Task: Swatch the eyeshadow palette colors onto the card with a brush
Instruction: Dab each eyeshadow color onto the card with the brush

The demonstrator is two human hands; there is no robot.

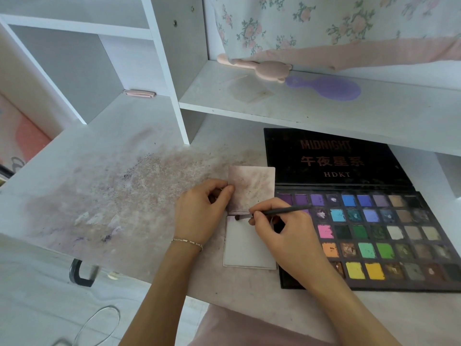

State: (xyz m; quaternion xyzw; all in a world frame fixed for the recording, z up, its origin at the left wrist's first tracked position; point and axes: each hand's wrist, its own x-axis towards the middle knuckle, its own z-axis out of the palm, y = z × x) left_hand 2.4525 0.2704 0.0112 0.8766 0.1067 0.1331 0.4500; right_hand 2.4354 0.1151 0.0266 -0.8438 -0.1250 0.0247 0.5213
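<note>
Looks like my bedroom at home, a vanity/desk corner. White shelf unit (164, 71) w/ open cubbies sits on the tabletop (104, 176), which is smeared w/ makeup powder. Pink bear-shaped brush (264, 69) & purple hairbrush (329, 87) lie on the shelf. Floral fabric (324, 23) w/ pink trim hangs behind. Big eyeshadow palette (374, 233) lies open.

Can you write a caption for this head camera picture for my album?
Right hand touches brush to white card; left hand pinches stained card beside palette.
</note>
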